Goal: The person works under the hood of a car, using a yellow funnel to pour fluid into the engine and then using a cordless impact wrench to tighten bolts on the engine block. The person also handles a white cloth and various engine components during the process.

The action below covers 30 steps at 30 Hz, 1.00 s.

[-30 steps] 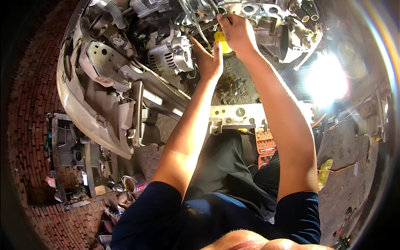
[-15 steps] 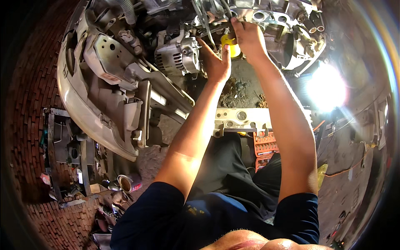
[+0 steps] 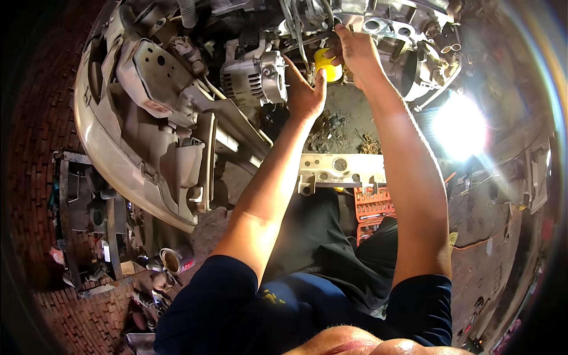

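At the top of the head view, my left hand (image 3: 304, 94) reaches in beside a silver alternator (image 3: 249, 83), thumb and index finger spread, the thumb against a yellow cylinder (image 3: 330, 72). Its other fingers are hidden. My right hand (image 3: 358, 56) is higher, just right of the cylinder, with fingers curled at a dark bar or hose; exactly what they grip is unclear. Around both hands are the engine's metal housing (image 3: 417, 71), hoses and brackets.
A detached-looking bumper and headlamp structure (image 3: 136, 160) curves along the left. Below my hands run a perforated crossmember (image 3: 325, 165) and an orange socket set (image 3: 368, 201). A bright work light (image 3: 458, 127) shines at right. A cluttered metal rack (image 3: 89, 219) and can (image 3: 171, 260) sit lower left.
The view has shifted a little, moving the engine and my hands slightly down and rightward in the frame. Both hands remain at the same parts, with small finger movements around the yellow cylinder.
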Each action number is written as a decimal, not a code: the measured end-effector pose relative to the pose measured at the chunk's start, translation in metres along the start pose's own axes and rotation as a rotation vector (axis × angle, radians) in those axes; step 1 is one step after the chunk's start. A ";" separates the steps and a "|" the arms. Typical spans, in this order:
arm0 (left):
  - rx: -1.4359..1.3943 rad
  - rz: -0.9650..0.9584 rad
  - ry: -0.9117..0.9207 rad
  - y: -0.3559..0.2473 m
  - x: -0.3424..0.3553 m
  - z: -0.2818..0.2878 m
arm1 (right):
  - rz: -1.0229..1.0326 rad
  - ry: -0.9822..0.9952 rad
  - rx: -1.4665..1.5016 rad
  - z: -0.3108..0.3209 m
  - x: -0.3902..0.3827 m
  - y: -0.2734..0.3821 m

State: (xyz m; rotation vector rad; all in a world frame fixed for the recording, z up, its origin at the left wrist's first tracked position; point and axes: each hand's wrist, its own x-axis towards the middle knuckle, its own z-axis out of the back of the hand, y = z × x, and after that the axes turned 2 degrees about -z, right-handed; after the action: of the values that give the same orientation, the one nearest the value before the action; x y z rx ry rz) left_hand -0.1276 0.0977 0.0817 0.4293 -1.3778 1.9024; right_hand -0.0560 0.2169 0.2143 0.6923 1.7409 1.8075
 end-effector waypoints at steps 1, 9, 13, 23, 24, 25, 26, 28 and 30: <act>0.016 0.056 0.048 -0.002 -0.004 0.002 | -0.084 -0.009 0.070 0.000 0.001 0.001; -0.126 0.147 0.037 -0.027 0.005 0.004 | -0.150 0.042 0.152 0.012 0.016 -0.009; 0.005 0.074 -0.028 -0.013 0.009 -0.003 | -0.091 0.041 0.163 0.000 0.008 0.014; 0.195 -0.056 0.049 0.003 -0.001 0.000 | 0.051 0.085 0.166 0.008 0.013 -0.013; 0.181 -0.084 0.038 0.004 0.002 0.001 | -0.024 0.073 0.101 0.006 0.011 -0.005; 0.197 -0.053 0.048 0.005 0.001 0.003 | -0.023 0.079 0.083 0.004 0.009 -0.004; 0.290 -0.092 0.055 0.008 0.000 0.006 | -0.022 0.086 0.065 0.003 0.007 -0.005; 0.281 -0.051 0.094 -0.001 -0.003 0.006 | -0.048 0.087 0.110 0.008 0.011 -0.018; 0.314 -0.076 0.100 0.004 -0.004 0.005 | -0.071 0.094 0.163 0.009 0.017 -0.021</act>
State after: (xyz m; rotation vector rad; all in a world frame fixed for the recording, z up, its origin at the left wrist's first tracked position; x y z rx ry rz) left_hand -0.1288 0.0911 0.0779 0.5227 -0.9872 2.0537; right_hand -0.0620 0.2354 0.1937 0.6102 1.9657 1.6891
